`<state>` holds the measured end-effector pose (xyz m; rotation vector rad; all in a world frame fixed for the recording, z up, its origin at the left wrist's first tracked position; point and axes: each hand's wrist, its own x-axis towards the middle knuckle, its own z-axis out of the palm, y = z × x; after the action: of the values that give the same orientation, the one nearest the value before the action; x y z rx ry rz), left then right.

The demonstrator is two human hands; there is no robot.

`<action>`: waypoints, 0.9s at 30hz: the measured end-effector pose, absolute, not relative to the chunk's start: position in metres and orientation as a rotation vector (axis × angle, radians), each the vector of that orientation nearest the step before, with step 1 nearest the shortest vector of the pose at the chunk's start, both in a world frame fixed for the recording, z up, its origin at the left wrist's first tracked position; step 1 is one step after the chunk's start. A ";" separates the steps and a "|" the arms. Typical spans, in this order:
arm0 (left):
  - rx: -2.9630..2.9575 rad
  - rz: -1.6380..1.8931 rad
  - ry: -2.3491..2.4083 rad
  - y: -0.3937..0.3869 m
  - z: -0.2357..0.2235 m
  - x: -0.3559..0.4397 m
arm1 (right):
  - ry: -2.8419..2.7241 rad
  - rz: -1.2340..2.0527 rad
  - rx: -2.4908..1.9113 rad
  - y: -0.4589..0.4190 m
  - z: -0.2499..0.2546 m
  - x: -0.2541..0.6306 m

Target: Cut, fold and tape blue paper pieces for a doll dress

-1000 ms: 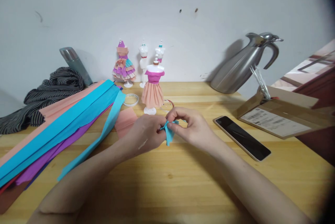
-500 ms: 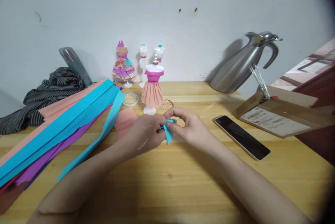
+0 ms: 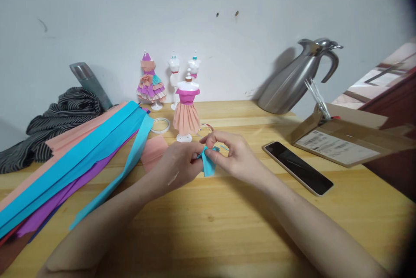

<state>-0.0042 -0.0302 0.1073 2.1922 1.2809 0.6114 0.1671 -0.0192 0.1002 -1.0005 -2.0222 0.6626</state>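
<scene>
Both my hands meet over the middle of the wooden table (image 3: 227, 226) and pinch a small folded piece of blue crepe paper (image 3: 208, 164). My left hand (image 3: 177, 166) grips its left side with closed fingers. My right hand (image 3: 232, 157) pinches its top right with thumb and forefinger. Just behind them stands a small mannequin in a pink and peach paper dress (image 3: 186, 111). A peach paper scrap (image 3: 152, 151) lies left of my left hand.
Long blue, peach and purple crepe paper strips (image 3: 74, 156) cover the left. A tape roll (image 3: 160, 124), further dressed mannequins (image 3: 149, 83), a striped cloth (image 3: 55, 126), a steel jug (image 3: 292, 81), a phone (image 3: 297, 167) and a cardboard box (image 3: 344, 139) surround the hands.
The hands kept working the blue paper, which now looks more gathered and compact. The view shifted slightly, so everything sits a little further left.
</scene>
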 end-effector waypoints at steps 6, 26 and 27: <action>2.234 0.365 1.118 -0.029 0.121 -0.023 | -2.005 0.720 -0.985 -0.019 0.102 0.171; 2.066 0.842 1.146 -0.026 0.110 -0.010 | -1.925 0.920 -0.909 -0.015 0.097 0.169; 2.017 0.856 1.118 -0.025 0.110 -0.011 | -1.921 0.960 -0.883 -0.014 0.097 0.169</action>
<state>-0.0108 -0.0252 0.1099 2.0165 1.1178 0.8556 0.1692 -0.0139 0.0968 -0.8827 -1.9213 0.9601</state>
